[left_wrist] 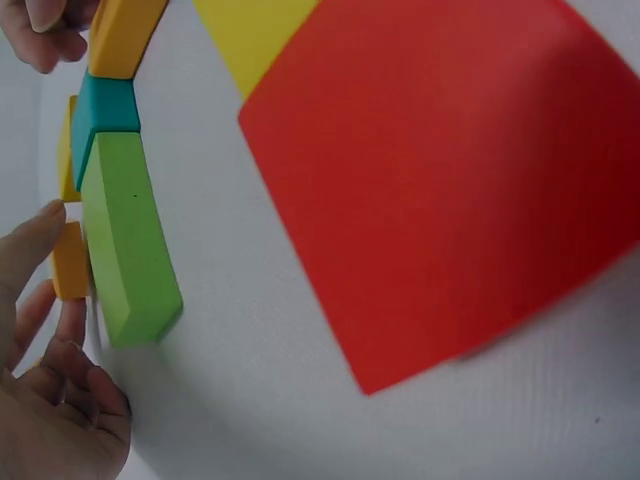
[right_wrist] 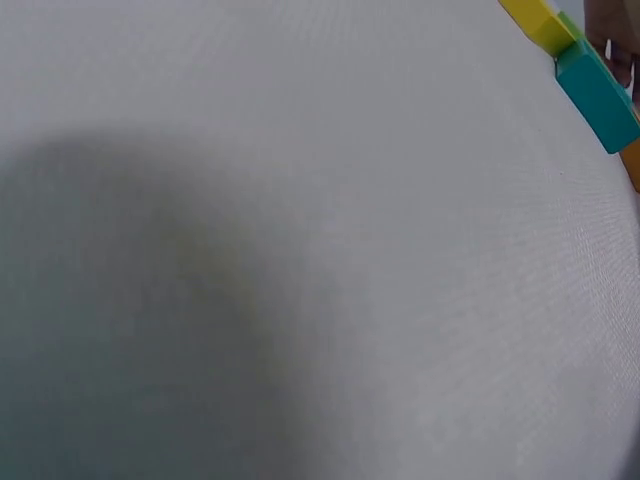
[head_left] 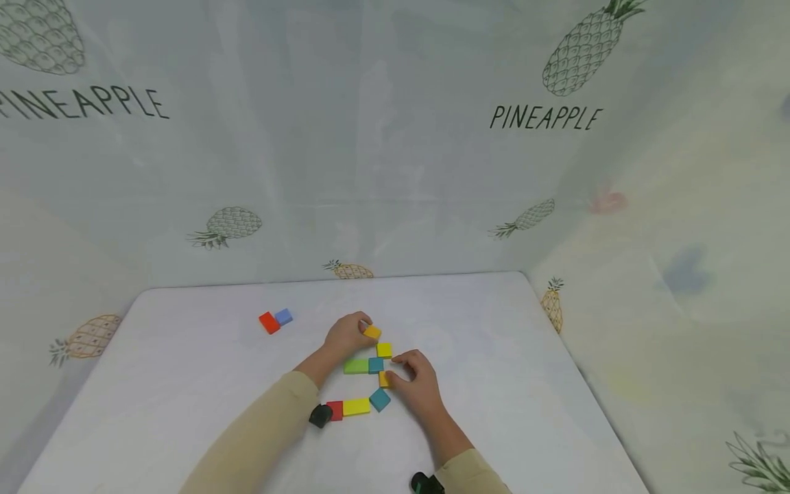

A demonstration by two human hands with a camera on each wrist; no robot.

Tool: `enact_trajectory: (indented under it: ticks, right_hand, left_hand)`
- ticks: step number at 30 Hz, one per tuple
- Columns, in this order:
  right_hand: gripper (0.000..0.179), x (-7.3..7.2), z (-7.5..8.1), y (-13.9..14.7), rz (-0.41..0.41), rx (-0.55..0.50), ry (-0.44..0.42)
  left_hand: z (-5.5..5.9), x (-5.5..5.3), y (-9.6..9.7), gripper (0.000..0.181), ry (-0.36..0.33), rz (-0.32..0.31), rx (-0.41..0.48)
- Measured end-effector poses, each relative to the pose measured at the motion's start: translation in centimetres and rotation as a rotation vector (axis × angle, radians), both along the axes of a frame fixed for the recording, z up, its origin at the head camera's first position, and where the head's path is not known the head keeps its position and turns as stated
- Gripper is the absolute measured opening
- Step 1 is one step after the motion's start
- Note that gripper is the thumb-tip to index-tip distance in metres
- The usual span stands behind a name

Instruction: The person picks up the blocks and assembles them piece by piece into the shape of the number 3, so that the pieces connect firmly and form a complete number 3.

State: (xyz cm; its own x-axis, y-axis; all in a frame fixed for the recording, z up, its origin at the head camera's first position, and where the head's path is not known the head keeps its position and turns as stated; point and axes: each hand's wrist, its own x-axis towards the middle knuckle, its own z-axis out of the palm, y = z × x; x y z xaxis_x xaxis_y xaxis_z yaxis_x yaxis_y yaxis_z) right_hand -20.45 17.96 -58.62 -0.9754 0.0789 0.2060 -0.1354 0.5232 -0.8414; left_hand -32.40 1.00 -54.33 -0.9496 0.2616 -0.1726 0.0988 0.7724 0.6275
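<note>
My left hand pinches an orange block between thumb and fingers, just beyond a yellow block. In the left wrist view, that orange block lies between the thumb and fingertips. My right hand is at the right side of the row, its thumb at another orange block and its index finger apart from the thumb. A teal block joins a long green block. Nearer me are a tilted teal block, a long yellow block and a red block.
A red block and a blue block lie together at the table's far left. The white table meets pineapple-printed cloth at its back and sides. A black wrist device is beside the near red block.
</note>
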Motion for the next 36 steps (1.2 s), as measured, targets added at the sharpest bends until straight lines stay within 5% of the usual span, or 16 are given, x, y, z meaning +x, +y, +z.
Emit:
enact_trajectory:
  ticks: [18, 36]
  right_hand:
    - [0.017, -0.2, -0.3, 0.0, 0.002, 0.021, -0.006]
    - [0.042, -0.6, -0.1, -0.5, 0.067, 0.258, -0.026]
  left_hand:
    - [-0.2, -0.2, -1.0, 0.045, -0.034, -0.02, 0.047]
    - [0.2, -0.9, -2.4, 0.037, -0.098, -0.061, 0.117]
